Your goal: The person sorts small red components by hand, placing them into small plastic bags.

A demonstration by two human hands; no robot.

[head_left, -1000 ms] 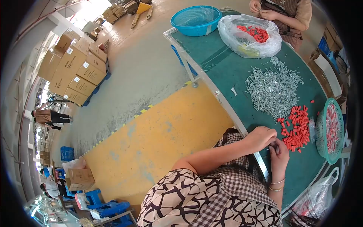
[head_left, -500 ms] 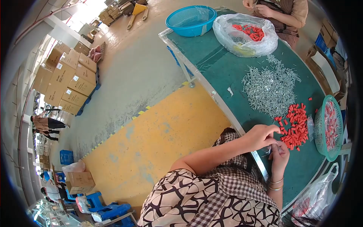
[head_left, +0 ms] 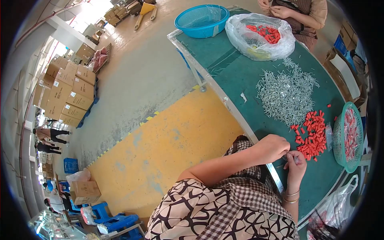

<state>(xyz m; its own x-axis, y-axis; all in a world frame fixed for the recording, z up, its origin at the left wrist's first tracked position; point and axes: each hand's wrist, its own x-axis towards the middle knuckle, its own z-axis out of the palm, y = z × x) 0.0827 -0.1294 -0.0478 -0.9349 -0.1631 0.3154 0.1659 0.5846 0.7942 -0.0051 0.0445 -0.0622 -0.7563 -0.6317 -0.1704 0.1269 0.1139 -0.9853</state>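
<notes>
My left hand [head_left: 273, 147] has its fingers curled together, the tips meeting those of my right hand over the table's near edge. My right hand [head_left: 296, 165], with bangles at the wrist, is closed in a pinch. A small pale bit shows at its fingers, too small to name. What the left fingers hold is hidden. Just beyond the hands lies a heap of small red plastic caps [head_left: 314, 138]. Farther up spreads a large pile of thin silvery metal pins [head_left: 286, 96]. Both lie on the green table top [head_left: 240, 76].
A green basket [head_left: 338, 138] of clear-wrapped red pieces stands at the right. Farther back are a clear plastic bag [head_left: 239, 34] holding red caps and a blue basket [head_left: 184, 30]. A co-worker's hands [head_left: 276, 10] are across the table. Stacked cartons [head_left: 66, 90] stand on the left.
My left hand has turned and its fingers have drawn back from the red caps, curling in against my right fingers. The right hand has barely moved. People walking far left have shifted.
</notes>
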